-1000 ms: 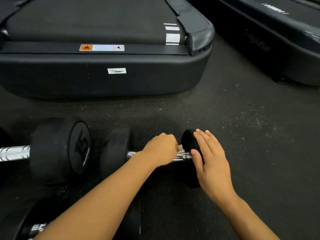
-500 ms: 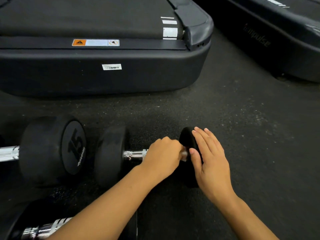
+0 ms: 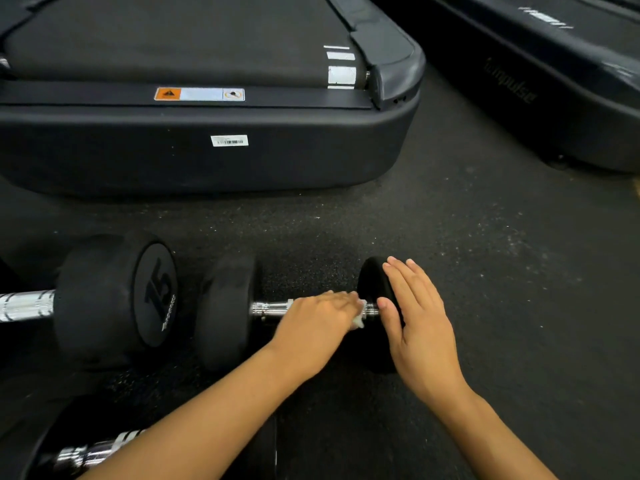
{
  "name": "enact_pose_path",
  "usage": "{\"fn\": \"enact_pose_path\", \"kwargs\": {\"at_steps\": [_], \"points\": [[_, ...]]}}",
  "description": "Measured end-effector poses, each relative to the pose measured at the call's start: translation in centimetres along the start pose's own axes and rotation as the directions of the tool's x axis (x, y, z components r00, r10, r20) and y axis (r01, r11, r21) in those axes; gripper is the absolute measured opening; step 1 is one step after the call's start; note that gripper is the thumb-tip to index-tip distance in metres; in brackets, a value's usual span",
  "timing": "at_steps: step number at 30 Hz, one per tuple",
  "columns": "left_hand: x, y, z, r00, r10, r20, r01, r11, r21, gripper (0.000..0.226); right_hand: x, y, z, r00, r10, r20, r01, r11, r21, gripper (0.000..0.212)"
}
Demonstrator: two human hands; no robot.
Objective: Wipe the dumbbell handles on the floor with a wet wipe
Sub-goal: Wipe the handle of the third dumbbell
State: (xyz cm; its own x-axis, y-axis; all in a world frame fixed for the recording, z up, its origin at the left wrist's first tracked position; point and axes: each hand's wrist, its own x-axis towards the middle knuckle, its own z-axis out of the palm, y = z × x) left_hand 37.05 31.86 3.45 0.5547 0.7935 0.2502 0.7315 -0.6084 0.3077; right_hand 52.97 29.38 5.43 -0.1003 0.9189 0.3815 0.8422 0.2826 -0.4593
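Observation:
A small black dumbbell lies on the floor in front of me, its chrome handle running left to right. My left hand is curled over the handle's right half, holding a white wet wipe against it; only a corner of the wipe shows. My right hand rests with straight fingers on the dumbbell's right head, steadying it. A larger dumbbell marked 15 lies to the left. A third dumbbell sits at the bottom left, partly hidden by my left forearm.
A black treadmill base stands just beyond the dumbbells. A second treadmill runs along the upper right. Dark speckled rubber floor stretches to the right of my hands.
My left hand slid along the handle toward the right head and now bares more chrome on the left side. My right hand stays on the right head.

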Motion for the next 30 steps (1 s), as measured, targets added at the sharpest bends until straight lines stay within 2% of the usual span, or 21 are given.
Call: {"fn": "enact_pose_path", "kwargs": {"at_steps": [2, 4, 10, 12, 15, 19, 23, 28, 30], "points": [[-0.4, -0.3, 0.1, 1.0, 0.017, -0.024, -0.017, 1.0, 0.003, 0.038, 0.0, 0.1, 0.0, 1.0, 0.004, 0.004, -0.005, 1.0, 0.007, 0.051], [0.1, 0.3, 0.6, 0.999, 0.01, -0.048, -0.009, 1.0, 0.027, 0.032, 0.1, 0.0, 0.1, 1.0, 0.007, 0.004, -0.007, 1.0, 0.0, 0.05], [-0.3, -0.1, 0.2, 0.999, 0.022, -0.044, -0.021, 1.0, 0.019, 0.034, 0.0, 0.0, -0.2, 0.999, 0.015, 0.043, -0.016, 1.0, 0.009, 0.054], [-0.3, -0.3, 0.3, 0.999, 0.006, -0.047, -0.004, 0.999, 0.041, 0.034, 0.0, 0.0, -0.2, 0.999, 0.021, 0.049, -0.022, 1.0, 0.014, 0.055], [0.9, 1.7, -0.4, 0.998, -0.064, 0.024, 0.064, 0.998, 0.008, 0.029, 0.1, -0.2, 0.0, 0.999, 0.017, 0.036, -0.017, 1.0, 0.001, 0.054], [0.4, 1.1, -0.7, 0.989, -0.092, 0.112, 0.091, 0.996, 0.013, 0.043, 0.0, -0.2, -0.4, 0.998, 0.022, 0.059, -0.023, 1.0, 0.015, 0.054], [-1.0, -0.5, -0.8, 0.98, -0.188, 0.06, 0.19, 0.981, -0.033, 0.044, 0.0, -0.3, -0.7, 0.996, 0.028, 0.087, -0.031, 0.999, 0.027, 0.046], [0.6, 2.0, -1.3, 0.981, -0.17, 0.089, 0.169, 0.985, 0.016, 0.037, 0.2, -0.9, -0.9, 0.993, 0.061, 0.104, -0.062, 0.998, 0.008, 0.046], [0.5, 2.1, -2.2, 0.978, -0.192, 0.081, 0.191, 0.981, 0.028, 0.049, 0.1, -1.2, -1.6, 0.99, 0.058, 0.129, -0.061, 0.998, 0.022, 0.047]]}}
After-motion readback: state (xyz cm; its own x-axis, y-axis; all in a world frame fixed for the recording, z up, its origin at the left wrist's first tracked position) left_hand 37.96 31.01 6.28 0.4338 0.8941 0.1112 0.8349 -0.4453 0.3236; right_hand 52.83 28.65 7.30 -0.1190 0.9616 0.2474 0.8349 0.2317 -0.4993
